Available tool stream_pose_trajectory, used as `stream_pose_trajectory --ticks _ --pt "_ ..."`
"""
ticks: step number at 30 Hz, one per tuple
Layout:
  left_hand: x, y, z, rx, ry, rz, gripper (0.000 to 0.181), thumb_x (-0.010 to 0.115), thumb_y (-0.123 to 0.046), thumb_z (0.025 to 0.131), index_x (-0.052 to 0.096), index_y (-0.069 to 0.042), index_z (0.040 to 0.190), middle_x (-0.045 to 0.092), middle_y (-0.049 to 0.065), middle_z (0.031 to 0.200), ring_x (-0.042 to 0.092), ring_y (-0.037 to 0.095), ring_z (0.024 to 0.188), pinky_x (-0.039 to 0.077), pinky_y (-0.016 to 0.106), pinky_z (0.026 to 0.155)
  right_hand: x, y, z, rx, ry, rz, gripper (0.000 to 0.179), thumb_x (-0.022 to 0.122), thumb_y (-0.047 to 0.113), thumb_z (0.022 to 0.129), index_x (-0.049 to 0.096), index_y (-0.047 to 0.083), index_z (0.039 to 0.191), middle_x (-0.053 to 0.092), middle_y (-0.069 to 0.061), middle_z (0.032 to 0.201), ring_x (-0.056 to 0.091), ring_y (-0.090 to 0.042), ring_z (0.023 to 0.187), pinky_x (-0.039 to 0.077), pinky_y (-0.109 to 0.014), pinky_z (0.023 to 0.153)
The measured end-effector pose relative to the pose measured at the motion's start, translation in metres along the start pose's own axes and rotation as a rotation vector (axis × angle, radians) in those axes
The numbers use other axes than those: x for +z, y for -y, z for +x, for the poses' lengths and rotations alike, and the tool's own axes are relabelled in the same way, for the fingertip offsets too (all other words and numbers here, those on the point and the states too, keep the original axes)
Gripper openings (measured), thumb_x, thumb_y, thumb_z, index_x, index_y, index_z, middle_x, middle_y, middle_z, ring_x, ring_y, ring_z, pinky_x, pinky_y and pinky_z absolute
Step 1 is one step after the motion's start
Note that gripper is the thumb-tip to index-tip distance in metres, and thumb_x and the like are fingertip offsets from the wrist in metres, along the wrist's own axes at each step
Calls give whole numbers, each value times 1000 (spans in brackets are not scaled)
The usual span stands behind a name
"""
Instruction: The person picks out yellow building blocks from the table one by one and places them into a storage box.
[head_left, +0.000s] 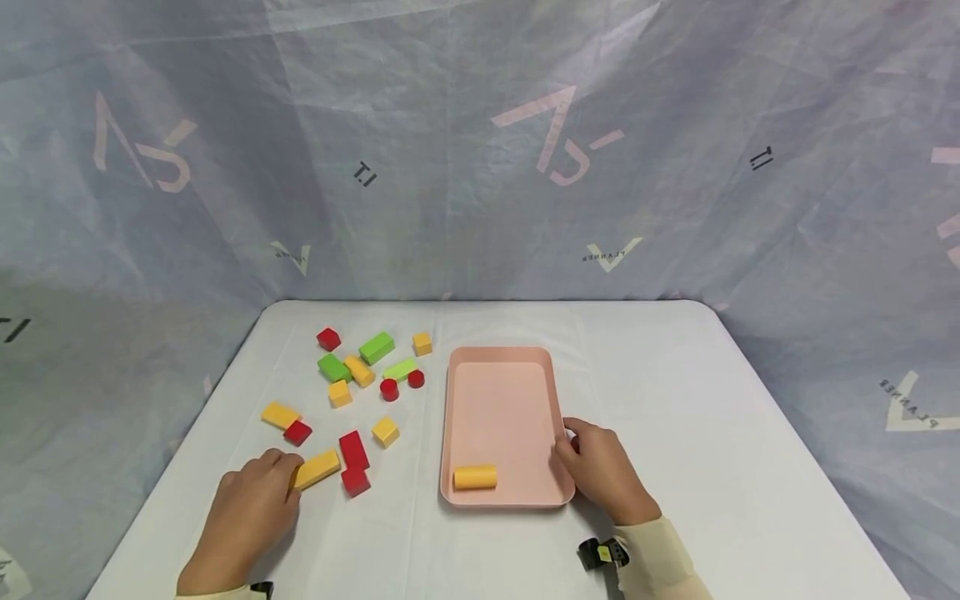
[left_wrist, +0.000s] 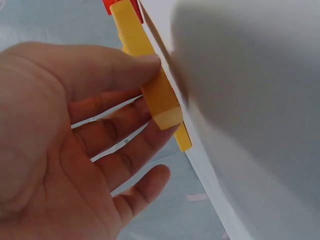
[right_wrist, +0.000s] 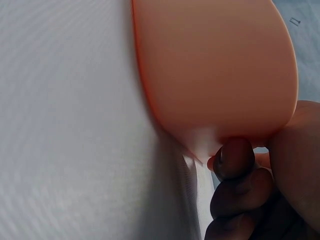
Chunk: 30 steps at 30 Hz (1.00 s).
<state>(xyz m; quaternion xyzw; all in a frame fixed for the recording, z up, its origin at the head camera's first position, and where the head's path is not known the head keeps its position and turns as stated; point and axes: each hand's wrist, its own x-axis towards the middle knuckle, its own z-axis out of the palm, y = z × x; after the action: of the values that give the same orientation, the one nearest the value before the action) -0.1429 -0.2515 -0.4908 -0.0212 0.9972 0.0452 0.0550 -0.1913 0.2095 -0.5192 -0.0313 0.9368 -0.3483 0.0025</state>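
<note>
My left hand (head_left: 251, 508) pinches a long yellow block (head_left: 317, 470) between thumb and fingers, at the left front of the table. Seen from the left wrist, the thumb lies on one side of the yellow block (left_wrist: 159, 97) and fingertips on the other, while the little finger stays off it. My right hand (head_left: 603, 467) grips the right rim of a pink tray (head_left: 504, 505), its thumb at the rim. From the right wrist, curled fingers (right_wrist: 237, 157) show beside the tray's outer wall (right_wrist: 215, 65). A yellow cylinder (head_left: 475, 477) lies inside, near the tray's front left corner.
Red blocks (head_left: 354, 450) lie just right of the left hand, with a yellow block (head_left: 281, 415) and red block (head_left: 297, 432) beyond it. Farther back are several green, yellow and red pieces, including a green block (head_left: 377, 347). A white cloth covers the table (head_left: 675, 375).
</note>
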Motion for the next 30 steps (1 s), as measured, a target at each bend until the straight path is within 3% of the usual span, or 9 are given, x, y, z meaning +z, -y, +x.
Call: stream_pose_trajectory --ticks 15,30 --pt "-11 -12 -4 11 -88 -35 44 84 -18 82 71 2 120 69 19 111 64 39 99 48 64 85 1 -1 1 -9 -13 -24 31 59 24 101 72 15 129 48 6 51 38 -8 41 32 -25 41" --pt "-14 -22 -5 42 -168 -43 41 84 -16 81 73 2 116 70 18 110 64 37 98 48 61 83 2 -2 1 -5 -11 -17 31 60 23 102 72 14 129 48 5 51 39 -8 41 33 -25 42"
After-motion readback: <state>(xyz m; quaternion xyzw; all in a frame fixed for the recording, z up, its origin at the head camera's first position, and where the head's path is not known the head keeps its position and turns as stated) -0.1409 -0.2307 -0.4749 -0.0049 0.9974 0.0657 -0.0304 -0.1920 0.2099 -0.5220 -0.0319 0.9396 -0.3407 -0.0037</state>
